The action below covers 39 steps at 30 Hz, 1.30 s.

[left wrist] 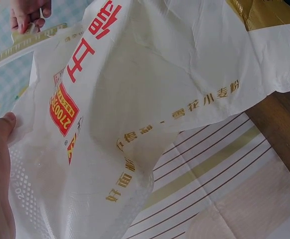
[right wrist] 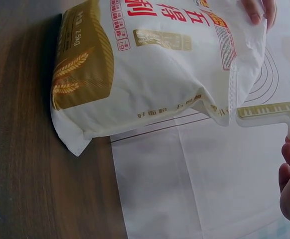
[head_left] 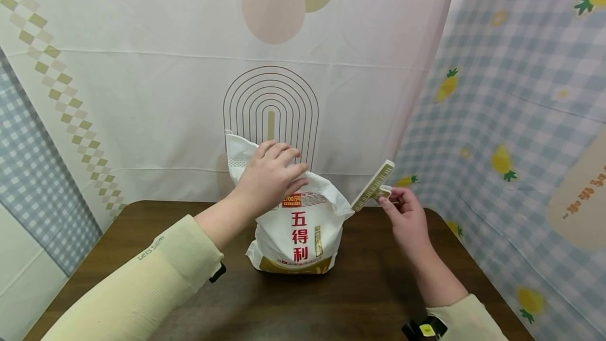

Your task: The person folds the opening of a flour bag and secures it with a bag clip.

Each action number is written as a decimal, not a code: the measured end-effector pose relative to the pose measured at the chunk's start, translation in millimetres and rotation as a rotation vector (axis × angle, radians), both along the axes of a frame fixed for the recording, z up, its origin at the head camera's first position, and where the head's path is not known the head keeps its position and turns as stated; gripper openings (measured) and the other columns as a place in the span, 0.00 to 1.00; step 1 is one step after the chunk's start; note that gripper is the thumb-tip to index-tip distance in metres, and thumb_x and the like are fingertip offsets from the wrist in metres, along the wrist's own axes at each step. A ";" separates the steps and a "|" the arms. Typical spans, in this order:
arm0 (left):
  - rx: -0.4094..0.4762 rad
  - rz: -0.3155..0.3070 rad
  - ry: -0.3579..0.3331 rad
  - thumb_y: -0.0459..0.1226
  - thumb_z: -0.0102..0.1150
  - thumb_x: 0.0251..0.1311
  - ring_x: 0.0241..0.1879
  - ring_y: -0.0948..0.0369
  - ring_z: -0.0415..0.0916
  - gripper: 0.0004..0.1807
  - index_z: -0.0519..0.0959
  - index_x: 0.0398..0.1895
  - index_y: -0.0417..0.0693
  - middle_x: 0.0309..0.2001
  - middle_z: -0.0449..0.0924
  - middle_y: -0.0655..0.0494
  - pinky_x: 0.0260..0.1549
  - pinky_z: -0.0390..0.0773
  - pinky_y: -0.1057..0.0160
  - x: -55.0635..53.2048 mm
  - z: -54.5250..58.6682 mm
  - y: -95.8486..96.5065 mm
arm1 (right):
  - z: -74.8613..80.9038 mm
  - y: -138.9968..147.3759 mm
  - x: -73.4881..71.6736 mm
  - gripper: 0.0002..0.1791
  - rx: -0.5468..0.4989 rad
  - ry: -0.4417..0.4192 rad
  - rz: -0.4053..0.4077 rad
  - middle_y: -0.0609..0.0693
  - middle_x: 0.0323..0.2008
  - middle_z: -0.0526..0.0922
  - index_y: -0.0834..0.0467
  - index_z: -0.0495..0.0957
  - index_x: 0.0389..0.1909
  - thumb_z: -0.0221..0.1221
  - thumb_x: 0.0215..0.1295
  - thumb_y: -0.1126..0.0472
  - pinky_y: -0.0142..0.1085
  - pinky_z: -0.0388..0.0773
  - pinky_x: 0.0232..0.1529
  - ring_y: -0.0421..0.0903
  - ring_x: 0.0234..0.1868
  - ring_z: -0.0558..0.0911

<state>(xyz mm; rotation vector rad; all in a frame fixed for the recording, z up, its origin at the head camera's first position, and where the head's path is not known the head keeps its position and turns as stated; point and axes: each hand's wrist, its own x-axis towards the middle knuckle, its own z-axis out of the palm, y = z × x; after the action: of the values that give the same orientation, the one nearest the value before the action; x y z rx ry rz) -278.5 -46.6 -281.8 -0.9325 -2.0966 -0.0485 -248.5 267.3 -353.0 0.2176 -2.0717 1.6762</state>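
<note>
A white bag (head_left: 303,236) with red lettering is stood upright on the dark wooden surface (head_left: 369,299), toward its far edge and about midway between its left and right edges. The bag's upper part is covered by the left hand (head_left: 272,172), laid over the top edge; whether the plastic is pinched by that grip cannot be told. A gold-and-white clip (head_left: 376,186) is held by the right hand (head_left: 409,222), pinched in its grip, and is tilted, its lower end just beside the bag's top right corner.
</note>
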 end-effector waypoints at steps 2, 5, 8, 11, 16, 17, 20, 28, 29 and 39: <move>0.002 0.000 0.000 0.51 0.62 0.64 0.57 0.51 0.72 0.14 0.86 0.46 0.57 0.54 0.81 0.51 0.62 0.63 0.49 0.0 0.2 0.2 | -0.7 -0.5 -1.0 0.11 0.001 0.000 0.006 0.42 0.39 0.80 0.65 0.70 0.49 0.57 0.70 0.67 0.26 0.78 0.44 0.38 0.43 0.79; 0.001 0.000 0.003 0.51 0.62 0.64 0.57 0.50 0.72 0.14 0.86 0.46 0.57 0.55 0.81 0.52 0.62 0.63 0.49 0.3 0.9 0.6 | -1.9 -1.9 -2.0 0.10 0.000 0.004 0.015 0.42 0.39 0.80 0.65 0.71 0.48 0.58 0.69 0.68 0.26 0.78 0.44 0.39 0.43 0.80; -0.002 -0.001 0.006 0.51 0.62 0.64 0.57 0.51 0.72 0.14 0.86 0.46 0.57 0.55 0.81 0.52 0.61 0.64 0.49 0.3 1.7 1.0 | -3.4 -4.1 -3.1 0.10 0.000 0.007 0.018 0.42 0.38 0.80 0.66 0.71 0.47 0.58 0.68 0.70 0.25 0.78 0.43 0.38 0.41 0.80; -0.005 0.002 0.004 0.51 0.62 0.64 0.57 0.51 0.72 0.14 0.86 0.46 0.57 0.55 0.81 0.52 0.61 0.64 0.49 0.1 2.0 1.1 | -5.1 -6.8 -4.5 0.10 0.015 0.013 0.023 0.41 0.36 0.80 0.69 0.71 0.46 0.58 0.67 0.72 0.24 0.77 0.41 0.36 0.39 0.79; -0.008 0.007 -0.002 0.51 0.62 0.65 0.58 0.50 0.72 0.14 0.86 0.46 0.57 0.55 0.80 0.52 0.62 0.63 0.49 0.1 1.7 0.9 | -5.8 -11.2 -5.7 0.12 0.044 0.035 0.042 0.39 0.35 0.80 0.71 0.71 0.46 0.60 0.66 0.72 0.24 0.76 0.39 0.36 0.37 0.78; -0.007 0.006 -0.002 0.51 0.62 0.65 0.58 0.50 0.72 0.14 0.86 0.46 0.57 0.55 0.80 0.52 0.62 0.63 0.49 0.3 1.7 0.9 | -5.7 -11.7 -6.0 0.12 0.054 0.038 0.041 0.38 0.35 0.80 0.71 0.71 0.46 0.61 0.66 0.71 0.24 0.76 0.38 0.36 0.36 0.78; -0.004 0.003 -0.004 0.51 0.62 0.64 0.58 0.50 0.72 0.14 0.86 0.46 0.57 0.55 0.80 0.52 0.62 0.63 0.49 0.7 1.7 0.7 | -6.0 -12.0 -8.2 0.11 0.108 0.046 0.041 0.39 0.33 0.81 0.69 0.73 0.45 0.62 0.65 0.70 0.25 0.75 0.35 0.37 0.35 0.77; -0.006 0.006 0.000 0.51 0.62 0.64 0.58 0.51 0.72 0.14 0.86 0.46 0.57 0.55 0.80 0.52 0.62 0.63 0.49 0.5 1.9 1.1 | -0.7 -14.4 -9.5 0.10 0.295 0.073 0.005 0.52 0.36 0.80 0.63 0.77 0.45 0.63 0.66 0.64 0.28 0.74 0.32 0.42 0.33 0.75; -0.005 0.005 0.001 0.51 0.62 0.64 0.58 0.51 0.72 0.14 0.86 0.46 0.57 0.55 0.80 0.52 0.62 0.63 0.49 0.6 1.9 1.3 | 0.7 -15.0 -9.3 0.10 0.324 0.078 0.001 0.54 0.37 0.80 0.63 0.77 0.44 0.64 0.66 0.63 0.29 0.74 0.32 0.42 0.33 0.75; -0.013 0.017 -0.007 0.52 0.62 0.65 0.58 0.51 0.72 0.14 0.86 0.46 0.57 0.55 0.80 0.52 0.61 0.64 0.49 0.6 2.2 2.1 | 15.7 -21.2 -8.5 0.09 0.568 0.105 0.002 0.50 0.35 0.79 0.57 0.78 0.41 0.66 0.64 0.59 0.36 0.72 0.29 0.46 0.33 0.74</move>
<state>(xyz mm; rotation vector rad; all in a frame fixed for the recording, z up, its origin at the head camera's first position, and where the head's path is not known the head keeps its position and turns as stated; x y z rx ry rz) -277.9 -44.6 -279.6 -0.9233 -2.1134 -0.0294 -257.0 246.1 -337.4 0.4747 -2.4138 1.0118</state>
